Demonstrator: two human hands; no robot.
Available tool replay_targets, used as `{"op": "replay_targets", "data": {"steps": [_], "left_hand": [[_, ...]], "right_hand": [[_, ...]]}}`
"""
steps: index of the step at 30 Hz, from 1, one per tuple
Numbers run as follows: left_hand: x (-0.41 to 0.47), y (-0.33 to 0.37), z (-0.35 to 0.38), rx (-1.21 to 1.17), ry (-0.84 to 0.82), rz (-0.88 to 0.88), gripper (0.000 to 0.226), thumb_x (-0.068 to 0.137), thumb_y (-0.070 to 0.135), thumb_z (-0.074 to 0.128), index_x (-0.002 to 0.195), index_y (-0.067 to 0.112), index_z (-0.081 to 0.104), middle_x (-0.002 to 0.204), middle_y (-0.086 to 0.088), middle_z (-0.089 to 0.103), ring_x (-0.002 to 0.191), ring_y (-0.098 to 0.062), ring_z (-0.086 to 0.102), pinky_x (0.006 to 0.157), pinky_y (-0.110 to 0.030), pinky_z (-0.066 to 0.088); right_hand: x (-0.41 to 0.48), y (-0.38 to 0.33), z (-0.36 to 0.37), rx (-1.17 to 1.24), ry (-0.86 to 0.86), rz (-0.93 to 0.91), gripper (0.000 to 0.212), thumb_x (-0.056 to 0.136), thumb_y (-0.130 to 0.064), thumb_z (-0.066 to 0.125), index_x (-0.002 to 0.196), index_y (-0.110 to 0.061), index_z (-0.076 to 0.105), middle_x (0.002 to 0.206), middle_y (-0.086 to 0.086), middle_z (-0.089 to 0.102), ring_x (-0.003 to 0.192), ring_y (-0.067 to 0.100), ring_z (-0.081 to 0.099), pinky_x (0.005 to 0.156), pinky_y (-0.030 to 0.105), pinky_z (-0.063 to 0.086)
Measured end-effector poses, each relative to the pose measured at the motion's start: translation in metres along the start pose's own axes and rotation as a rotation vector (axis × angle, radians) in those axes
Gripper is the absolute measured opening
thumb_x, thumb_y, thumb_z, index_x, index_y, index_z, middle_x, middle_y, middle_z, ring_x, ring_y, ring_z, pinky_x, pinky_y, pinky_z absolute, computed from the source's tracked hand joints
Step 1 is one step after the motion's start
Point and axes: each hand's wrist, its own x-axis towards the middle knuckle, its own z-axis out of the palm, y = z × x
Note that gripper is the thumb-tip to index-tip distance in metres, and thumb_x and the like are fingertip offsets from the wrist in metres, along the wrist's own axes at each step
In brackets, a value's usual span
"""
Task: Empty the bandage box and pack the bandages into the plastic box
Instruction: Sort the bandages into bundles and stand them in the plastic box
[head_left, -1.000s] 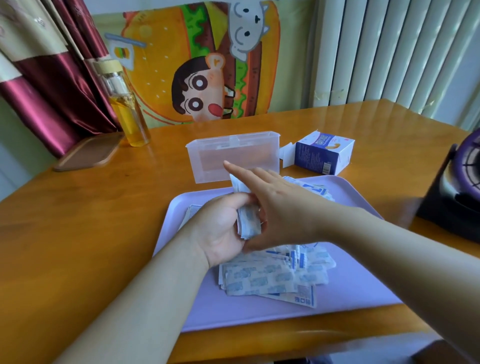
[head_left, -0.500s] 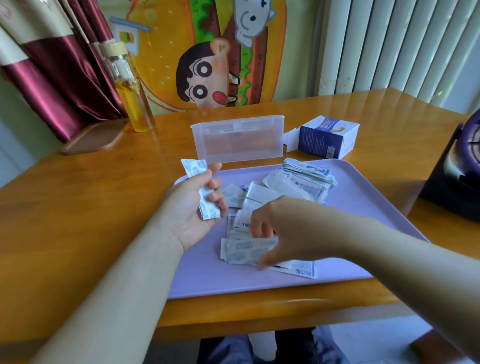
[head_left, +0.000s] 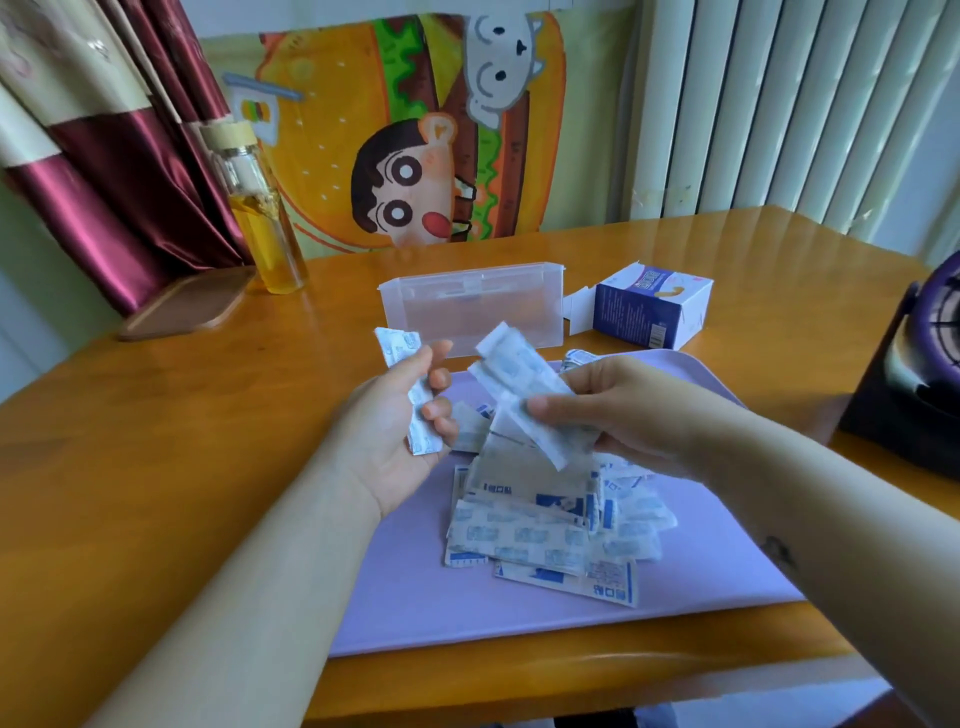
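Observation:
My left hand grips a small stack of wrapped bandages upright above the tray's left part. My right hand pinches a second bunch of bandages, lifted above the pile and tilted toward the left hand. A loose pile of white and blue bandages lies on the lilac tray. The clear plastic box stands open-topped just behind the tray. The blue and white bandage box lies on its side to the right of it, flap open.
A glass bottle of yellow liquid stands at the back left next to a brown wooden lid. A dark purple appliance sits at the table's right edge. A cartoon cushion leans behind the table.
My right hand has picked a bunch of bandages off the pile and raised it toward my left hand. My left hand keeps its stack in about the same spot.

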Motion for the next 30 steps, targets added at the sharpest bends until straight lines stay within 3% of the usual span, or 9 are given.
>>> {"op": "replay_targets", "data": {"steps": [6, 8, 12, 15, 19, 22, 24, 27, 30], "left_hand": [[0.008, -0.007, 0.02, 0.205, -0.161, -0.055, 0.031, 0.078, 0.035, 0.065, 0.101, 0.015, 0.065, 0.07, 0.008, 0.052, 0.045, -0.003, 0.032, 0.042, -0.012, 0.027], [0.011, -0.012, 0.024, 0.212, -0.153, -0.048, 0.014, 0.086, 0.02, 0.062, 0.097, 0.012, 0.065, 0.055, 0.008, 0.053, 0.041, -0.002, 0.035, 0.04, -0.011, 0.027], [0.02, -0.016, 0.024, 0.168, -0.036, -0.037, 0.017, 0.091, 0.012, 0.056, 0.104, 0.003, 0.062, 0.045, 0.004, 0.034, 0.038, -0.005, 0.032, 0.039, -0.014, 0.028], [0.021, -0.014, 0.023, 0.161, -0.006, -0.032, 0.014, 0.093, 0.012, 0.055, 0.093, 0.004, 0.066, 0.057, -0.001, 0.04, 0.039, -0.005, 0.036, 0.04, -0.015, 0.028], [0.021, -0.013, 0.025, 0.132, 0.002, -0.052, 0.026, 0.095, 0.015, 0.052, 0.117, 0.002, 0.058, 0.099, -0.021, 0.067, 0.068, -0.023, 0.064, 0.058, -0.027, 0.047], [0.02, -0.014, 0.026, 0.05, -0.008, -0.096, 0.033, 0.096, 0.017, 0.049, 0.125, 0.002, 0.054, 0.107, -0.02, 0.068, 0.087, -0.028, 0.068, 0.068, -0.034, 0.055], [0.019, -0.016, 0.028, 0.008, -0.011, -0.101, 0.031, 0.097, 0.019, 0.049, 0.123, 0.004, 0.055, 0.1, -0.014, 0.07, 0.084, -0.023, 0.066, 0.063, -0.028, 0.056], [0.017, -0.019, 0.03, -0.008, -0.05, -0.077, 0.028, 0.096, 0.028, 0.051, 0.113, 0.008, 0.061, 0.062, 0.003, 0.061, 0.05, -0.006, 0.045, 0.042, -0.014, 0.041], [0.015, -0.022, 0.031, 0.081, -0.094, -0.036, 0.029, 0.094, 0.03, 0.052, 0.113, 0.011, 0.063, 0.059, 0.009, 0.056, 0.048, -0.003, 0.033, 0.042, -0.012, 0.03]], "right_hand": [[0.009, -0.008, 0.002, 0.427, -0.037, 0.042, 0.021, 0.093, -0.013, 0.05, 0.08, -0.006, 0.065, 0.073, 0.005, 0.067, 0.058, 0.007, 0.063, 0.047, 0.015, 0.046], [0.013, -0.005, 0.003, 0.432, -0.042, 0.048, 0.022, 0.095, -0.016, 0.048, 0.084, -0.007, 0.065, 0.073, 0.002, 0.069, 0.059, 0.006, 0.063, 0.048, 0.016, 0.046], [0.019, 0.0, 0.001, 0.446, -0.032, 0.08, 0.025, 0.098, -0.022, 0.043, 0.095, -0.009, 0.065, 0.082, 0.004, 0.071, 0.069, 0.011, 0.064, 0.059, 0.021, 0.044], [0.02, 0.004, -0.001, 0.492, -0.009, 0.052, 0.027, 0.098, -0.017, 0.042, 0.1, -0.004, 0.066, 0.091, 0.006, 0.07, 0.077, 0.011, 0.065, 0.066, 0.02, 0.049], [0.024, 0.007, -0.003, 0.476, 0.126, -0.01, 0.018, 0.094, -0.013, 0.05, 0.097, 0.0, 0.062, 0.094, 0.014, 0.06, 0.081, 0.016, 0.054, 0.074, 0.023, 0.045], [0.024, 0.009, -0.002, 0.469, 0.133, -0.032, 0.014, 0.092, -0.013, 0.052, 0.09, -0.001, 0.059, 0.085, 0.011, 0.064, 0.078, 0.015, 0.056, 0.073, 0.024, 0.045], [0.024, 0.011, 0.0, 0.455, 0.125, -0.039, 0.017, 0.093, -0.013, 0.051, 0.098, 0.002, 0.057, 0.087, 0.013, 0.064, 0.082, 0.018, 0.054, 0.072, 0.024, 0.044], [0.023, 0.013, 0.002, 0.46, 0.115, -0.05, 0.017, 0.095, -0.013, 0.048, 0.091, 0.0, 0.058, 0.085, 0.012, 0.064, 0.082, 0.018, 0.056, 0.073, 0.025, 0.044], [0.021, 0.011, 0.004, 0.506, 0.081, -0.06, 0.021, 0.096, -0.012, 0.047, 0.094, 0.003, 0.061, 0.085, 0.015, 0.069, 0.076, 0.019, 0.066, 0.073, 0.024, 0.05]]}}
